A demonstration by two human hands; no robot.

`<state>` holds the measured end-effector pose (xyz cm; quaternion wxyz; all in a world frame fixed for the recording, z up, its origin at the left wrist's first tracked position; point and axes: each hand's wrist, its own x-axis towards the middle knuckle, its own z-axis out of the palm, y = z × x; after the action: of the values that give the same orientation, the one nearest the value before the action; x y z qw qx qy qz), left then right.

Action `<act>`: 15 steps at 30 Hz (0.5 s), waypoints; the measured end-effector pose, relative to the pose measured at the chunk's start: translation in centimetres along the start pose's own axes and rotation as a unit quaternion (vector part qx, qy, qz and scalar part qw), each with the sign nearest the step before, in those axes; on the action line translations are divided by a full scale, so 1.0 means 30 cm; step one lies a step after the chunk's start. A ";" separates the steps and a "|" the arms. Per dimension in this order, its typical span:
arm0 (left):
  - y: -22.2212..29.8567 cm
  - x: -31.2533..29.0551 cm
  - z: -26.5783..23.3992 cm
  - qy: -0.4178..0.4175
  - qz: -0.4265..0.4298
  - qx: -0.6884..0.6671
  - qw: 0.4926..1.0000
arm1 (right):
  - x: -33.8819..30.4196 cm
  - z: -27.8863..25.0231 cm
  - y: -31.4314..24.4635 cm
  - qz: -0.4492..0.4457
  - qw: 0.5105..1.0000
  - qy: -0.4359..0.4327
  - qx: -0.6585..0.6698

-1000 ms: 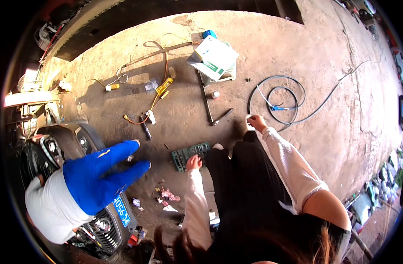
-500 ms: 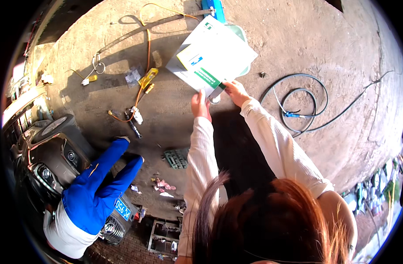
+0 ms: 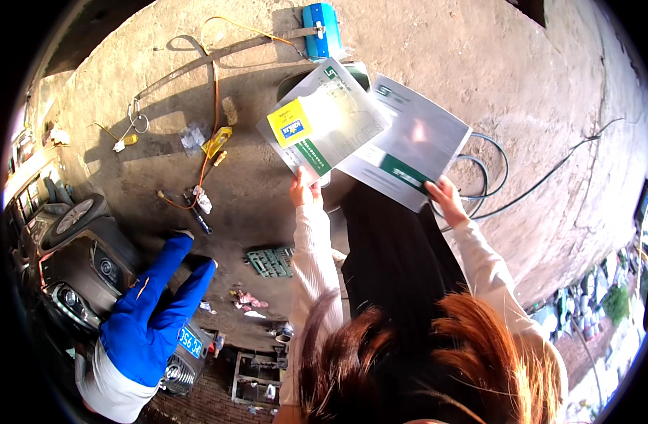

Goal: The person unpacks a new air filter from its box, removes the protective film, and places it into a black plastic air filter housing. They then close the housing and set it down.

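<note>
Left hand (image 3: 306, 191): fingers closed on the lower corner of a pale, yellow-patched sheet (image 3: 324, 116). Right hand (image 3: 448, 201): thumb and fingers pinching a second pale sheet (image 3: 412, 145) near its lower corner. Both sheets: held out, slightly overlapping. On the floor (image 3: 564, 219) here: blue box (image 3: 322, 32), green tool tray (image 3: 269, 262), dark coiled hose (image 3: 506, 166).
</note>
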<state>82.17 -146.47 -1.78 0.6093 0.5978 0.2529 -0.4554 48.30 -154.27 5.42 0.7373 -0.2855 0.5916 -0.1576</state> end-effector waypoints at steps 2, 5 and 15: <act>-0.032 0.008 0.022 0.009 -0.017 0.015 1.000 | -0.092 -0.159 -0.005 0.014 0.998 0.046 -0.047; -0.084 -0.004 0.050 0.053 -0.015 0.092 0.994 | -0.253 -0.265 -0.048 -0.049 0.984 0.139 -0.100; -0.003 -0.516 0.086 -0.387 0.089 0.071 0.915 | -0.640 -0.205 -0.263 -0.127 0.942 0.047 -0.308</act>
<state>74.42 -145.01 11.80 0.6538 0.4361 -0.0897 -0.6119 38.40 -150.97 24.40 0.5582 -0.5641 0.6040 -0.0731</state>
